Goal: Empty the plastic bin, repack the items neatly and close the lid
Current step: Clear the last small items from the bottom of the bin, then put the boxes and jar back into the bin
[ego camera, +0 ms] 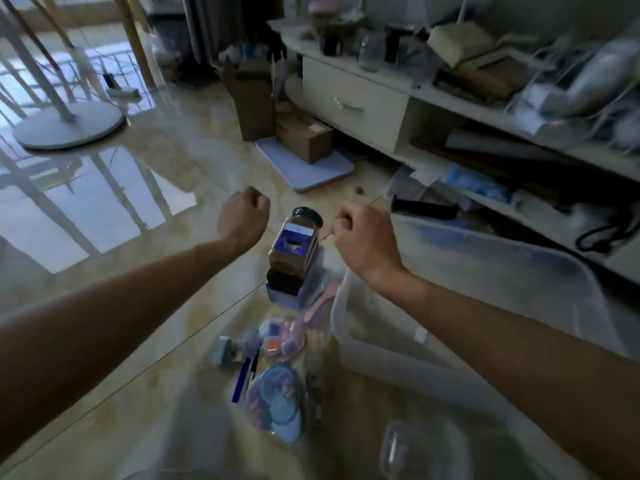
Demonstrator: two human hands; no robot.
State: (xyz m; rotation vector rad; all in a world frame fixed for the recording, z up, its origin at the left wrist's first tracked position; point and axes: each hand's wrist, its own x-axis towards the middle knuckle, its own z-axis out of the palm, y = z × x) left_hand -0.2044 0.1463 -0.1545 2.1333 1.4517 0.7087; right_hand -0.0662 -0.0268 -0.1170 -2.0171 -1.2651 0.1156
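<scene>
My left hand (244, 216) and my right hand (362, 237) hover above the floor with fingers curled into fists, and I see nothing in either. Between them a brown jar (294, 249) with a dark lid and a blue label stands on a small dark box (284, 287). The clear plastic bin (502, 278) lies to the right, under my right forearm. Loose items lie blurred on the floor left of the bin: a bag of pink and orange pieces (282, 341), blue pens (244, 377) and round blue discs (282, 400). A small clear container (410, 452) sits at the bottom right.
A white low cabinet (353, 98) with cluttered shelves runs along the right. Cardboard boxes (304, 136) rest on a lilac board (311, 168) ahead. A round stand base (69, 128) is far left. Glossy tile floor (138, 209) spreads to the left.
</scene>
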